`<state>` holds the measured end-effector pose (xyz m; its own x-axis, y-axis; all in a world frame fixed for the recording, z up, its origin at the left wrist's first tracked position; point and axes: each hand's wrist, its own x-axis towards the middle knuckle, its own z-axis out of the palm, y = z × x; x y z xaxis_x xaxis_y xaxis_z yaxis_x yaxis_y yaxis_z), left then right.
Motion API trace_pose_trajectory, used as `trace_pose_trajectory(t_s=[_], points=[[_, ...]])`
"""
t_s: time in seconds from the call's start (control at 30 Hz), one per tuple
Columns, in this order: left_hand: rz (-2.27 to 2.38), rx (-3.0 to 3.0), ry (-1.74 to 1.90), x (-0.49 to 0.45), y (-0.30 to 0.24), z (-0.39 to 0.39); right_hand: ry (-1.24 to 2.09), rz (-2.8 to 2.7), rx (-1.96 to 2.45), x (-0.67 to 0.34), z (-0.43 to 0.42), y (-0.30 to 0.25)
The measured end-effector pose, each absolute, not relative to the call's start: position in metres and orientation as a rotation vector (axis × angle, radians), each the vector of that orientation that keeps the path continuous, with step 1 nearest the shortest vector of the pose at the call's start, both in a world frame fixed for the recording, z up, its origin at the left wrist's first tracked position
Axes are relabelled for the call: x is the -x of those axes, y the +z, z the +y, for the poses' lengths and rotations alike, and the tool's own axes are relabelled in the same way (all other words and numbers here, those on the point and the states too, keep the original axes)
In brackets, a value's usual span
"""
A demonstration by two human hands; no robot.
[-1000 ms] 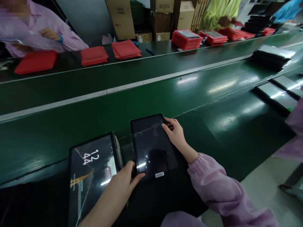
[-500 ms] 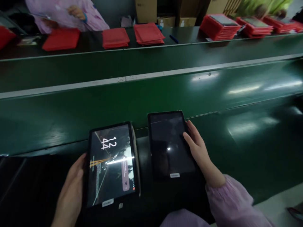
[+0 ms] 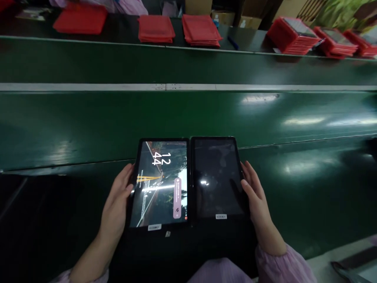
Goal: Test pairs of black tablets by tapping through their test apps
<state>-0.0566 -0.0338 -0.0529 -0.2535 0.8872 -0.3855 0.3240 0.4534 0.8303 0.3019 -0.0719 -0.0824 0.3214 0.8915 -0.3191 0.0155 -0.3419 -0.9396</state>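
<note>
Two tablets lie side by side in front of me, their inner long edges close together or touching. My left hand (image 3: 116, 200) grips the outer edge of the lit tablet (image 3: 165, 188), thumb near its front rim. Its screen shows the time 12:44 turned sideways, and a small label sits on its lower edge. My right hand (image 3: 255, 196) holds the outer edge of the dark tablet (image 3: 216, 179), whose screen is off and reflects a lamp. This one has a white barcode sticker (image 3: 221, 216) at the bottom. The fingers behind both tablets are hidden.
A green work surface (image 3: 118, 114) runs across, with a pale strip (image 3: 103, 87) along it. Beyond stand red pouches (image 3: 156, 28), more red pouches (image 3: 200, 30), a blue pen (image 3: 233, 42) and stacked red-cased tablets (image 3: 293, 36). A co-worker's pink sleeve (image 3: 131, 7) shows at the back.
My left hand has moved the lit tablet right and away from me, level with the dark one, closing the gap between them. The camera view has tilted down and turned slightly.
</note>
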Motion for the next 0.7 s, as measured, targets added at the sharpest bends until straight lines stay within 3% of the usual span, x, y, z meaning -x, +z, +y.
trace_pose_trajectory(t_s=[0.2, 0.37, 0.57, 0.7], points=[[1.752, -0.913, 1.065, 0.045, -0.051, -0.026, 1.074, -0.927, 1.642, -0.308, -0.066, -0.084], [1.655, -0.707, 1.294, 0.045, -0.057, -0.018, 0.545, -1.340, 1.762, -0.306, -0.065, -0.065], [1.655, -0.809, 1.252, 0.052, -0.062, -0.011, 0.506, -1.951, 1.408, -0.288, -0.076, -0.030], [1.751, -1.047, 1.015, 0.054, -0.063, -0.008, 0.548, -2.058, 1.326, -0.291, -0.085, -0.016]])
